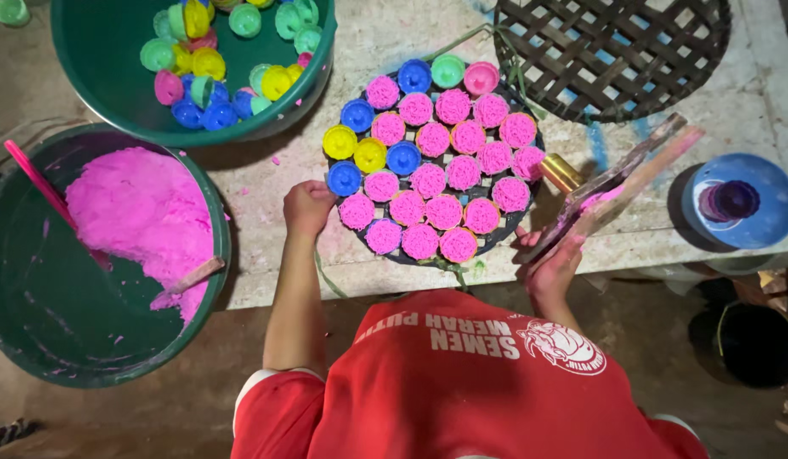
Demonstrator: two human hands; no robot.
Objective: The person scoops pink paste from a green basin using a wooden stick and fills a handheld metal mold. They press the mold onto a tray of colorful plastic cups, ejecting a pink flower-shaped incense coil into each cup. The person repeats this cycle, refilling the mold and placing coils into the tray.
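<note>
A round dark woven tray (503, 228) lies on the stone slab and carries several small cups heaped with crumbly pink dough (445, 212). Blue, yellow, green and pink cups stand along its left and far side. My left hand (309, 206) is curled on the tray's left rim, beside a blue cup (344, 178). My right hand (554, 265) is at the tray's right side and grips flat wooden paddles (619, 180) smeared with pink, which slant up to the right.
A green basin (37, 306) at the left holds pink dough (139, 212), a pink stick and a wooden spatula. Another green basin (96, 76) holds several coloured cups. An empty woven tray (615, 51) lies far right, beside a blue lid (764, 204) and a gold cylinder (561, 170).
</note>
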